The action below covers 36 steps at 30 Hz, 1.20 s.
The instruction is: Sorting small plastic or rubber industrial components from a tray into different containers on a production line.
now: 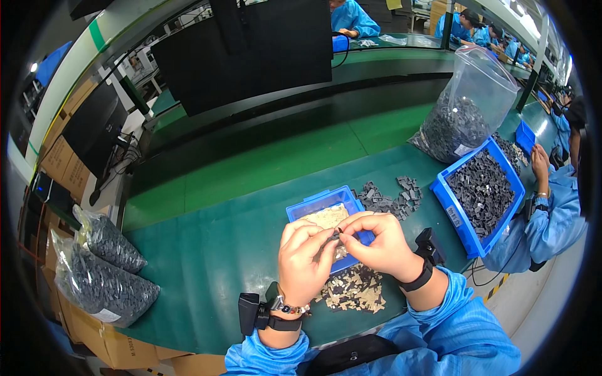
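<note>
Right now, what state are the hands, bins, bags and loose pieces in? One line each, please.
Left hand: pinching
Right hand: pinching
Small dark piece: held between both hands
Small blue bin: open, holding pale pieces
Large blue bin: open, filled with dark pieces
Right clear bag: partly filled
Larger left bag: bulging
Smaller left bag: bulging
Dark pile: loose, spread
Mixed pile: loose, spread

A black panel (263, 56) hangs at eleven o'clock. Near ten stands a dark monitor (94, 128); a carton (66, 166) shows at nine, and more boxes (119, 348) lie low between seven and eight. A co-worker (558, 219) in blue is at three. Other people (461, 26) in blue line up between one and two. Striped tape (498, 285) marks the pale floor (533, 285) at four.
</note>
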Motion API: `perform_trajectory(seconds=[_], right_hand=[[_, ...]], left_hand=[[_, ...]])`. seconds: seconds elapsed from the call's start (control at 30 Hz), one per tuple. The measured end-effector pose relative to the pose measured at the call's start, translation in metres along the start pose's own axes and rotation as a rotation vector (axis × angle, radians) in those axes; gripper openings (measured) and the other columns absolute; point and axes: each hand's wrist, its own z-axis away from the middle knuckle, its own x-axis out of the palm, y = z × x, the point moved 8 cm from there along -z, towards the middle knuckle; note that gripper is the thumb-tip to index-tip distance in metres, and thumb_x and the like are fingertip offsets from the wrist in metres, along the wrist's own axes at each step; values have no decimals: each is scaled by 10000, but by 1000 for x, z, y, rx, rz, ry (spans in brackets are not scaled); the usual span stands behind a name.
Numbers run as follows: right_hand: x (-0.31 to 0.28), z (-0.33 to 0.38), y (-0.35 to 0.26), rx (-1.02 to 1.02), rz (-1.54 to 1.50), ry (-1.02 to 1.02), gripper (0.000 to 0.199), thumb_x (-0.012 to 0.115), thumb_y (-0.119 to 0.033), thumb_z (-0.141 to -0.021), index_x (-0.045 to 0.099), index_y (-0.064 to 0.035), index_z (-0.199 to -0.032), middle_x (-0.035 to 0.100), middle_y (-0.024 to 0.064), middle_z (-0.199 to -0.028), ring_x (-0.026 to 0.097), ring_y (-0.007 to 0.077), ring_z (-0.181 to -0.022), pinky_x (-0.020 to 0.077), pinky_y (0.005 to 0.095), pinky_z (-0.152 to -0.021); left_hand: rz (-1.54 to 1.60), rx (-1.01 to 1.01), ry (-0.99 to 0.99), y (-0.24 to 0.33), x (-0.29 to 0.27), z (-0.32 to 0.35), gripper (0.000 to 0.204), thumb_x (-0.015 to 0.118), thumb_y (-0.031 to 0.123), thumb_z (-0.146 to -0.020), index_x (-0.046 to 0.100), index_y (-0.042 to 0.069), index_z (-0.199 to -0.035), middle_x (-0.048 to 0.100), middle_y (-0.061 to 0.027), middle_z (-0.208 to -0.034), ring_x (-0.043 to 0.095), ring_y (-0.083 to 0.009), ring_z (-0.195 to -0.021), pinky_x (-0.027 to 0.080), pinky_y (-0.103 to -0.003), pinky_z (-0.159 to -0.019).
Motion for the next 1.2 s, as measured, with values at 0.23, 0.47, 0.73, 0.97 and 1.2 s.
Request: perform_trajectory(seconds=[0.23, 0.47, 0.73, 0.97, 1.2], right_hand=[[-2, -1, -3, -16, 14, -10, 71, 702, -41, -758, 700, 19, -796, 714, 138, -861, 694, 196, -792, 546, 302, -733], [-2, 0, 11, 171, -123, -103, 28, 707, 52, -764, 687, 37, -777, 706, 129, -880, 681, 176, -825, 538, 282, -761], [18, 10, 22, 507, -1010, -225, 116, 711, 132, -753, 650, 36, -778, 680, 142, -874, 683, 197, -830, 553, 283, -766], [6, 8, -27, -133, -313, -437, 147, 705, 1, -823, 699, 22, -969, 679, 111, -904, 653, 184, -810, 512, 294, -738], [17, 13, -32, -411, -197, -433, 185, 585, -44, -901, 615, -15, -1081, 624, 144, -1023, 619, 306, -949, 498, 378, -818]], left_hand=[[18, 20, -18, 1, 1, 0, 230, 742, -15, -676, 716, 3, -904, 652, -94, -823, 595, -280, -881, 494, -365, -769], [41, 68, -27, 1, 0, 0, 227, 751, -17, -667, 717, -1, -891, 657, -88, -831, 596, -279, -881, 496, -367, -761], [161, 281, 34, 18, -14, 4, 193, 804, -2, -618, 696, 19, -777, 680, -71, -758, 625, -257, -783, 468, -359, -713], [207, 311, -1, 26, -16, 4, 211, 847, 60, -607, 662, 36, -708, 675, -55, -720, 637, -238, -743, 438, -352, -677], [272, 261, 66, 18, -18, 6, 321, 883, 142, -608, 575, 51, -614, 646, -53, -664, 614, -221, -693, 428, -357, -661]])
